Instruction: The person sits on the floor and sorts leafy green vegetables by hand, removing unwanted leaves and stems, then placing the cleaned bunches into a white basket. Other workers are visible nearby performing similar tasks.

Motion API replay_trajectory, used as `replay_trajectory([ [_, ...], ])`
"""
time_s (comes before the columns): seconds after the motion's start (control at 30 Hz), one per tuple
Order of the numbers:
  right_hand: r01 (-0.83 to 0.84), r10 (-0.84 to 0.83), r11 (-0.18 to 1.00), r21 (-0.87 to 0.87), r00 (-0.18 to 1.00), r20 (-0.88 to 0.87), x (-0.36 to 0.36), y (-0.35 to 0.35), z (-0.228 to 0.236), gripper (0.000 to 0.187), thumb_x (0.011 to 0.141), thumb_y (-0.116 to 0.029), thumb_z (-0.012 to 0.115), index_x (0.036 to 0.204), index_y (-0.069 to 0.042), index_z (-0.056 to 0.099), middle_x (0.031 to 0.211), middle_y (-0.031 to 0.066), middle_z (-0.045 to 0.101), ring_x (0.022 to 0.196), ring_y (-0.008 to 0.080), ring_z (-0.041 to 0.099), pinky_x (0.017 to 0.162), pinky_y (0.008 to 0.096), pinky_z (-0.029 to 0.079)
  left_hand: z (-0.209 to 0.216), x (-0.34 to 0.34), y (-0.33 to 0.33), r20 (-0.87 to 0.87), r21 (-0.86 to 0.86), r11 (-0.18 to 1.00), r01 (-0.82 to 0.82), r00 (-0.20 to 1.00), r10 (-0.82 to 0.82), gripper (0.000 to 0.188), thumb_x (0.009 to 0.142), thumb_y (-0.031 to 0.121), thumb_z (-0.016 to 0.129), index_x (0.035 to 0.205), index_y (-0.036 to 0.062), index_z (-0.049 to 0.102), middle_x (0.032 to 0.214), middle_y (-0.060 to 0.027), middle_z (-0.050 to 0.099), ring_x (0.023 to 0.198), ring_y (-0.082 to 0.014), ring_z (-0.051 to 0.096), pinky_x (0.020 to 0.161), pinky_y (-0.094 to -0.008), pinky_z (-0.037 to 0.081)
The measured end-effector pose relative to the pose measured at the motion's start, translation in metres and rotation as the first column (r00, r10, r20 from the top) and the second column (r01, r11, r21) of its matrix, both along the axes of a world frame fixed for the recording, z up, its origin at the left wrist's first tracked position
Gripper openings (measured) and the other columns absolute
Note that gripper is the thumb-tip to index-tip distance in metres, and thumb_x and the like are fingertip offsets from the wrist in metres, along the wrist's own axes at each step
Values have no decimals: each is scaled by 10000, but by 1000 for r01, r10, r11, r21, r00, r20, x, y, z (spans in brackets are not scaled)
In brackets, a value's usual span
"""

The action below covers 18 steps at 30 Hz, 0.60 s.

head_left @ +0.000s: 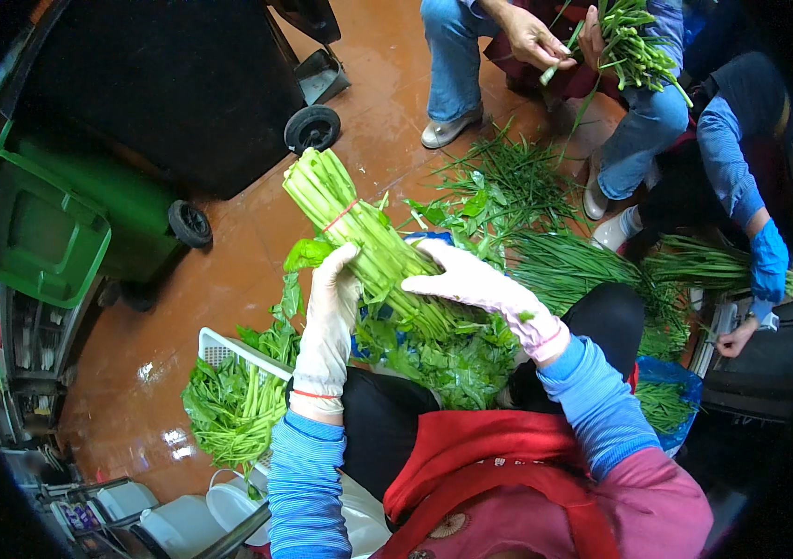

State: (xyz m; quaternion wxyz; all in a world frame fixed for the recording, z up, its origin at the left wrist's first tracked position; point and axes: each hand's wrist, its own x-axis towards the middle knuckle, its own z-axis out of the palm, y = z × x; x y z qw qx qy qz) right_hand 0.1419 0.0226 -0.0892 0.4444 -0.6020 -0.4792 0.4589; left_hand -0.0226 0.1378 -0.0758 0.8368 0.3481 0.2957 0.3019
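Between my two gloved hands is a thick bundle of leafy green stalks [364, 244], tilted with its cut ends toward the upper left. A red band circles it near those ends. My left hand [333, 291] is closed against the bundle's left side, its fingers partly hidden behind the stalks. From the right, my right hand [466, 278] grips the lower part, thumb side on top and other fingers partly out of sight. Below the bundle lie loose green leaves [447, 368], some over my lap area. A white plastic basket [245, 352] with more leafy stalks [238, 410] stands to my left.
Long thin green stalks [564, 265] lie on the brown tiled floor [238, 233] at right. Two people sit beyond; one person's hands [545, 42] hold green stalks. A green wheeled bin [47, 224] and a large black bin [163, 84] stand left. White tubs [182, 526] are lower left.
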Motion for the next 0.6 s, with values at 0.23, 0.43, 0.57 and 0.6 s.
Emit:
replay_trajectory([
  [0.23, -149, 154, 977, -152, 988, 18, 3, 15, 22, 414, 772, -396, 663, 931, -18, 607, 773, 50, 606, 690, 112, 531, 623, 255, 424, -6, 3, -2, -217, 159, 987, -2, 976, 37, 418, 768, 126, 693, 1124, -27, 537, 1062, -90, 597, 941, -162, 577, 847, -319, 463],
  [0.43, -260, 221, 948, -182, 952, -210, 14, 17, 17, 396, 788, -369, 652, 943, -7, 613, 796, 24, 607, 703, 76, 523, 615, 238, 424, 2, 0, -1, -283, 239, 970, 46, 959, 24, 326, 763, 98, 674, 1034, -60, 582, 923, -109, 637, 768, -176, 625, 701, -313, 516],
  [0.57, -241, 260, 944, -224, 964, 59, 29, 23, 24, 458, 765, -397, 630, 948, 22, 609, 778, 78, 609, 691, 129, 540, 624, 286, 429, 2, 2, 0, -310, 206, 978, 44, 950, 23, 276, 740, 84, 668, 976, -48, 612, 858, -80, 644, 738, -152, 616, 677, -279, 498],
  [0.6, -229, 243, 954, -195, 968, 55, 32, 22, 30, 460, 762, -399, 626, 946, 23, 609, 781, 84, 610, 689, 137, 542, 625, 293, 430, 8, 2, -2, -335, 178, 982, 56, 942, 7, 259, 728, 80, 671, 959, -30, 625, 840, -59, 645, 731, -131, 607, 672, -252, 485],
])
